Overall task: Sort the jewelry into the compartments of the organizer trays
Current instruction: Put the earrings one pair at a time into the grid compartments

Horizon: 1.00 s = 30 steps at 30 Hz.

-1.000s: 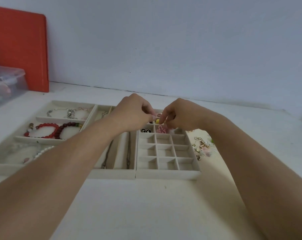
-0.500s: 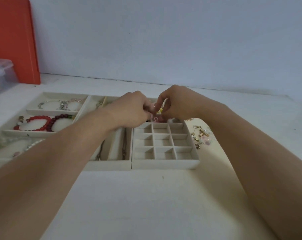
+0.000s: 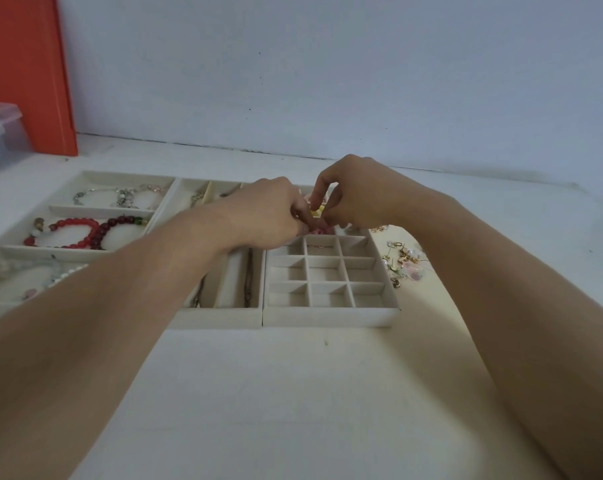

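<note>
My left hand (image 3: 269, 216) and my right hand (image 3: 359, 199) meet over the far rows of the small-grid organizer tray (image 3: 331, 315). Their fingertips pinch a small yellow jewelry piece (image 3: 316, 212) between them. A pink flower piece (image 3: 319, 231) lies in a cell just below the fingers. The near cells of the grid look bare. A loose pile of earrings (image 3: 402, 263) lies on the table right of this tray. The middle tray (image 3: 220, 317) holds chains in long slots. The left tray (image 3: 64, 252) holds red bead bracelets (image 3: 85, 230) and silver bracelets (image 3: 120, 197).
An orange board (image 3: 23, 71) leans on the wall at the far left, with a clear plastic box (image 3: 0, 133) in front of it. The white table (image 3: 293, 393) stretches toward me below the trays. A pale wall stands close behind the trays.
The view has shifted slightly, so the trays sit lower and further left. Both hands stay pinched together over the far cells, with the right fingers now raised a little above the left.
</note>
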Tool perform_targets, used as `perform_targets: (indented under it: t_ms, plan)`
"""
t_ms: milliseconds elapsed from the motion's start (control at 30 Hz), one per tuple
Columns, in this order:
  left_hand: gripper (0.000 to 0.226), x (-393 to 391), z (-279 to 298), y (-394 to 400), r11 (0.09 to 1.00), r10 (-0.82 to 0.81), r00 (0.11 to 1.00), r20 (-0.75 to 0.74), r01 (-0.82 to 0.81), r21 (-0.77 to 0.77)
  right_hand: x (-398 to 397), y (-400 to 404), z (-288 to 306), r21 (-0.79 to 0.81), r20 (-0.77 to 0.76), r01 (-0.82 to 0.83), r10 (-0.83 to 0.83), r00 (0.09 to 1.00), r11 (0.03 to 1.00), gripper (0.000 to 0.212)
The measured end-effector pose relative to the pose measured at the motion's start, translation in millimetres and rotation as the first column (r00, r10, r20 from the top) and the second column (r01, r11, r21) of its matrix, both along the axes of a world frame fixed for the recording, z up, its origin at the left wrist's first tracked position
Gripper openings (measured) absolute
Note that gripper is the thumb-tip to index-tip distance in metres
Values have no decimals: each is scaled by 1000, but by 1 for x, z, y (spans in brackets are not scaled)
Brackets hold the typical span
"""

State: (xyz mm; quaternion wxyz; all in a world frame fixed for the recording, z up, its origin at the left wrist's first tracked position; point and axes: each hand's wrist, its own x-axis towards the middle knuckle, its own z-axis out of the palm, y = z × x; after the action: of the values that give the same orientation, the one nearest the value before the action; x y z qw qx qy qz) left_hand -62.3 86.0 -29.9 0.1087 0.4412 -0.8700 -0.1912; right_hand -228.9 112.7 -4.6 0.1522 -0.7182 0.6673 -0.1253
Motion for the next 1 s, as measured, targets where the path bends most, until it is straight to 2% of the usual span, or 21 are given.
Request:
perform_targets:
  t_ms: [333,500,600,767,1000]
  plan:
    - [19,-1,-1,-1,1000,4,1000,22,-3,-26,-5,-3,-4,57,70,35,-39,997,998,22]
    - [8,0,3,2,999,39,999,-17,-39,-32,-11,-5,-1,-33,-32,36,-37,999,999,4]
    - [7,1,7,3,997,59,998,-37,-60,-46,-8,-6,-3,-9,-64,17,-18,998,1000,3]
    - [27,0,9,8,995,89,995,-34,-91,-48,-3,-5,-6,17,-108,-7,8,994,1000,10]
    - [23,0,11,10,997,72,997,-38,-72,1,1,-6,-15,-78,-211,18,-35,977,997,9]
